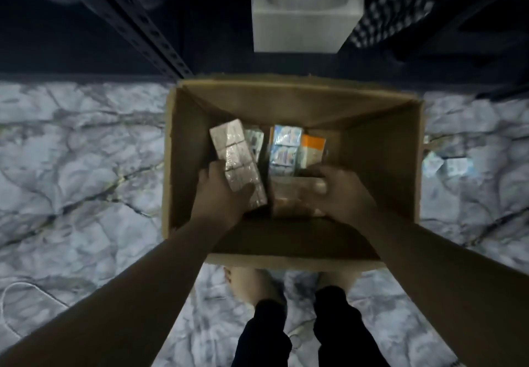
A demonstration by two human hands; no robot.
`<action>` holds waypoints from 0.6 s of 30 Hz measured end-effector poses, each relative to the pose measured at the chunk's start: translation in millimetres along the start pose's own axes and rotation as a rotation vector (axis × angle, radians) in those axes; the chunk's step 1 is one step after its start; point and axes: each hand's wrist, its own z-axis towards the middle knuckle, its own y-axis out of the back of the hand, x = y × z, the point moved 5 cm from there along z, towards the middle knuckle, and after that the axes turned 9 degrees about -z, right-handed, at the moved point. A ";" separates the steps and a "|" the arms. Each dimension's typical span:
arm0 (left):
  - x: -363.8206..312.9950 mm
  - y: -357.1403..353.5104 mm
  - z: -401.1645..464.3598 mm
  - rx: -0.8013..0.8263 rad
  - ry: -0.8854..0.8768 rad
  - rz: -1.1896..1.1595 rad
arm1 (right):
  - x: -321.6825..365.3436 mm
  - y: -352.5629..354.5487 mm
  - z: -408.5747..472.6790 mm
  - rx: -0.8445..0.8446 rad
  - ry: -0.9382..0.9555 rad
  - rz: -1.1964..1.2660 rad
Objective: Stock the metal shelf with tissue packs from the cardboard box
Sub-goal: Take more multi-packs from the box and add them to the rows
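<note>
cardboard box (380,149), frame centre, open for reach | left hand (220,192) gripping wrapped tissue pack (237,160), tilted for lifting out | right hand (340,195) fingers curled on blurred clear pack (292,195) | metal shelf (148,29), upper left, awaiting stock

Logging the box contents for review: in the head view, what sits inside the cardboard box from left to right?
Left hand gripping the clear-wrapped tissue pack → blue-and-white pack → orange pack; the right hand grips a blurred pack nearer the camera.
</note>
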 end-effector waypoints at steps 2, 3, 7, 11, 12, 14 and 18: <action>11.8 -15.3 24.8 -0.031 0.081 -0.036 | -3.7 -14.3 28.7 0.045 0.032 -0.059; 17.8 -22.5 34.9 -0.054 0.127 -0.072 | -5.1 -25.0 41.0 0.088 0.061 -0.100; 39.9 -47.9 58.0 -0.105 0.270 -0.254 | -2.1 -53.4 54.8 0.127 0.167 -0.390; 50.0 -51.7 67.2 -0.133 0.293 -0.234 | -9.0 -66.0 51.0 0.043 0.156 -0.312; 49.4 -51.9 68.5 -0.128 0.294 -0.223 | -12.0 -68.7 52.0 0.035 0.158 -0.306; 48.1 -55.7 68.7 -0.104 0.306 -0.250 | -12.0 -68.7 54.1 0.014 0.166 -0.329; 43.3 -69.3 67.5 -0.031 0.261 -0.257 | -12.7 -72.3 61.7 0.069 0.179 -0.343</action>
